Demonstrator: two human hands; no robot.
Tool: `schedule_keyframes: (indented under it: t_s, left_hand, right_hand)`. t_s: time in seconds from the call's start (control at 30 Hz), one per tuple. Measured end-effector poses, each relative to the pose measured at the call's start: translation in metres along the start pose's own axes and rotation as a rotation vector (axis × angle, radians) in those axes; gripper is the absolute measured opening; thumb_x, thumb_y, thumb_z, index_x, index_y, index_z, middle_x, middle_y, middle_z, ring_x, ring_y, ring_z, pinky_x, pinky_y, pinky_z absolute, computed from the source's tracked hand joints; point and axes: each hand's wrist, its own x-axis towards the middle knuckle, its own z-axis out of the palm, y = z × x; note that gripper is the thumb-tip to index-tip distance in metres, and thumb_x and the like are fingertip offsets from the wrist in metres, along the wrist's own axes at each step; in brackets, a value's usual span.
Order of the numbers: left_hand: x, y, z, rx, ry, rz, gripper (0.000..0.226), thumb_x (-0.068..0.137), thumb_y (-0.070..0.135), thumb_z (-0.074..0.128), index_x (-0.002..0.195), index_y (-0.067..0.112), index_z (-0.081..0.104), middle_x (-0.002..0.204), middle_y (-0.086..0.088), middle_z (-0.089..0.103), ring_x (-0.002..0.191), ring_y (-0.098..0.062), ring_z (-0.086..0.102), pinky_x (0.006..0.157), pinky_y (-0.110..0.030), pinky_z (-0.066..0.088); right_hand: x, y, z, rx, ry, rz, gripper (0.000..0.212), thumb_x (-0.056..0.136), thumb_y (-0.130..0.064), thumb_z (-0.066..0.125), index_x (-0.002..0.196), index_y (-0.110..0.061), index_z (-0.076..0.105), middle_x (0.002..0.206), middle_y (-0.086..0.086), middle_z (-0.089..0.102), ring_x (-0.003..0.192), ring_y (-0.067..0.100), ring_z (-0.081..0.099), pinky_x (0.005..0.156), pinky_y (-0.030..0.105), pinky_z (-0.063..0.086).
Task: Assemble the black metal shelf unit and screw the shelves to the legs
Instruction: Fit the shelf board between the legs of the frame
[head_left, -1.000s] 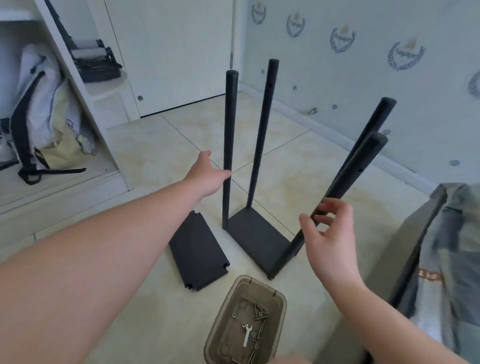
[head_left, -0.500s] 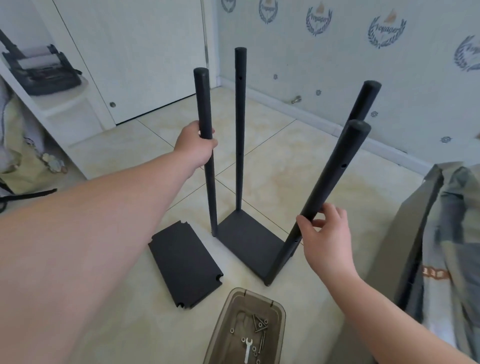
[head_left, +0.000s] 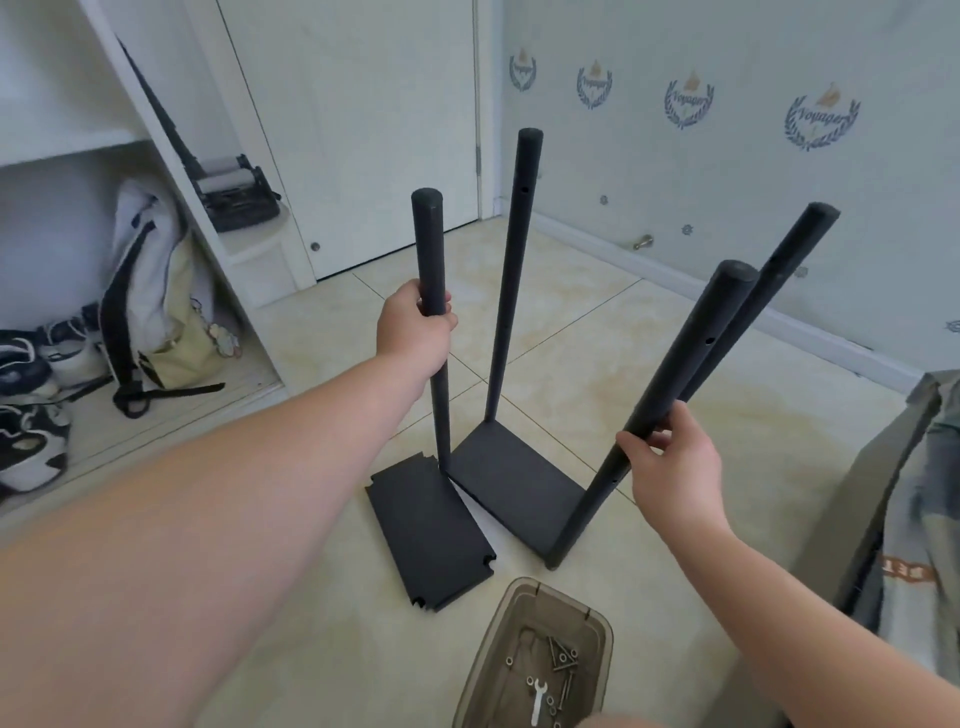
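Observation:
A black shelf unit stands on the tiled floor: a flat bottom shelf (head_left: 511, 480) with several round black legs rising from its corners. My left hand (head_left: 415, 330) grips the near-left leg (head_left: 430, 249) about a third of the way down. My right hand (head_left: 670, 467) holds the near-right leg (head_left: 691, 353), fingers curled round its lower half. The far-left leg (head_left: 514, 270) and far-right leg (head_left: 779, 270) stand untouched. A loose black shelf panel (head_left: 428, 530) with notched corners lies flat to the left of the unit.
A translucent brown plastic box (head_left: 540, 665) with screws and a small white wrench sits on the floor near me. A white wardrobe with a bag (head_left: 161, 312) and shoes (head_left: 31, 410) is at left. Cloth over furniture (head_left: 914, 509) is at right. Walls and a door stand behind.
My left hand closed round the near-left leg, and my right hand took hold of the near-right leg. The camera view shifted slightly.

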Motion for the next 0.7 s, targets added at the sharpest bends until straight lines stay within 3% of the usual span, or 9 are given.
schedule_keyframes:
  t_s: [0.2, 0.3, 0.53, 0.6, 0.7]
  left_hand:
    - [-0.036, 0.018, -0.093, -0.002, 0.145, 0.021, 0.026, 0.088, 0.006, 0.064, 0.087, 0.031, 0.059, 0.094, 0.008, 0.068, 0.086, -0.008, 0.063, 0.069, -0.021, 0.044]
    - [-0.061, 0.015, -0.145, 0.005, 0.236, 0.005, 0.026, 0.088, 0.006, 0.065, 0.085, 0.031, 0.059, 0.092, 0.008, 0.068, 0.083, -0.007, 0.062, 0.066, -0.021, 0.043]
    - [-0.128, -0.025, -0.249, 0.076, 0.421, -0.058, 0.018, 0.089, 0.005, 0.064, 0.102, 0.018, 0.062, 0.089, 0.008, 0.064, 0.079, -0.006, 0.059, 0.063, -0.017, 0.039]
    - [-0.146, -0.040, -0.271, 0.107, 0.461, -0.092, 0.017, 0.091, 0.007, 0.064, 0.104, 0.018, 0.061, 0.089, 0.010, 0.063, 0.081, -0.009, 0.059, 0.062, -0.017, 0.039]
    - [-0.167, -0.064, -0.299, 0.164, 0.506, -0.127, 0.021, 0.091, 0.009, 0.064, 0.109, 0.021, 0.062, 0.094, 0.007, 0.065, 0.083, -0.010, 0.060, 0.061, -0.015, 0.038]
  right_hand:
    - [-0.033, -0.046, 0.031, 0.042, -0.087, -0.112, 0.023, 0.096, -0.011, 0.062, 0.090, -0.032, 0.053, 0.090, -0.008, 0.064, 0.080, 0.003, 0.061, 0.048, 0.014, 0.039]
    - [-0.055, -0.068, 0.057, 0.065, -0.140, -0.160, 0.024, 0.095, -0.007, 0.062, 0.097, -0.029, 0.055, 0.088, -0.011, 0.063, 0.083, 0.005, 0.062, 0.057, 0.024, 0.043]
    - [-0.120, -0.097, 0.138, 0.100, -0.324, -0.199, 0.032, 0.094, 0.001, 0.055, 0.110, -0.027, 0.057, 0.097, -0.009, 0.065, 0.096, 0.020, 0.065, 0.084, 0.045, 0.057]
    - [-0.138, -0.098, 0.161, 0.094, -0.363, -0.199, 0.033, 0.094, 0.002, 0.053, 0.113, -0.025, 0.058, 0.098, -0.009, 0.065, 0.096, 0.022, 0.066, 0.083, 0.042, 0.056]
    - [-0.161, -0.095, 0.190, 0.047, -0.400, -0.202, 0.033, 0.094, 0.002, 0.050, 0.114, -0.022, 0.058, 0.096, -0.012, 0.065, 0.090, 0.018, 0.065, 0.066, 0.028, 0.050]
